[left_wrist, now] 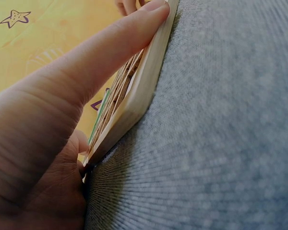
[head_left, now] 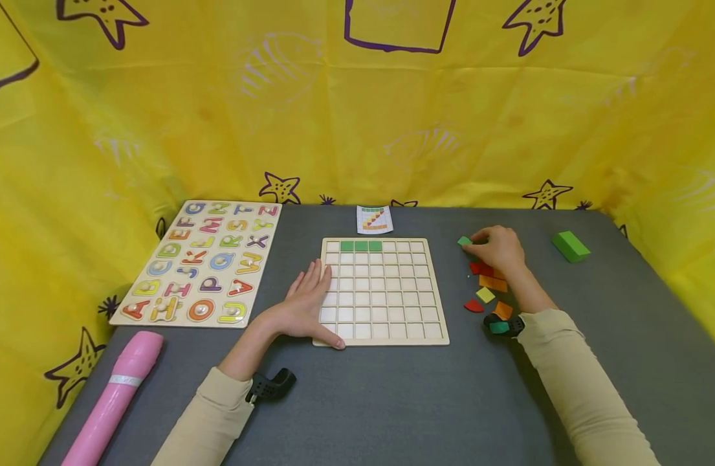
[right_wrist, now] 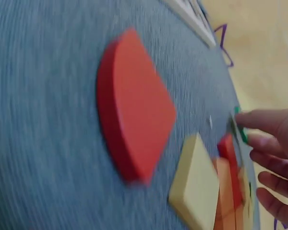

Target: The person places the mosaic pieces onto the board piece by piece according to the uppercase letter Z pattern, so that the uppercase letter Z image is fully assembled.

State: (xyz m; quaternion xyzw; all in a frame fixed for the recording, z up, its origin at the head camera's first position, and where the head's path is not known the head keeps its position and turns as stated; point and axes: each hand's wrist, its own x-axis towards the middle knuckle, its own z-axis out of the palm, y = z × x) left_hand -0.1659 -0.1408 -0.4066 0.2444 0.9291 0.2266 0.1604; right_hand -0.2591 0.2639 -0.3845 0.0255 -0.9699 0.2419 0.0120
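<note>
The right hand (head_left: 498, 249) is pinching a small green tile (head_left: 464, 241) between thumb and fingertips, at the far end of a scatter of loose pieces; whether the tile is resting on the table or hanging just above it, I can't tell. The left hand (head_left: 305, 301) is grasping nothing: its fingers are lying extended over the board's left edge, the thumb reaching along the near rim. The board (head_left: 386, 342) is lying flat in the middle, three green squares (head_left: 361, 246) sitting in its top row, its first cell bare.

A grip at the tile's edge is leaving it liable to twist or slip, I'd say. The black wrist strap (head_left: 513, 325) is hanging close to an orange piece (head_left: 503, 310), so a low sweep could be scattering it. A red wedge (head_left: 474, 305) and a yellow piece (head_left: 484, 295) are lying near the forearm too. If the left palm were pushing sideways, the board could be skidding and the squares shifting.
</note>
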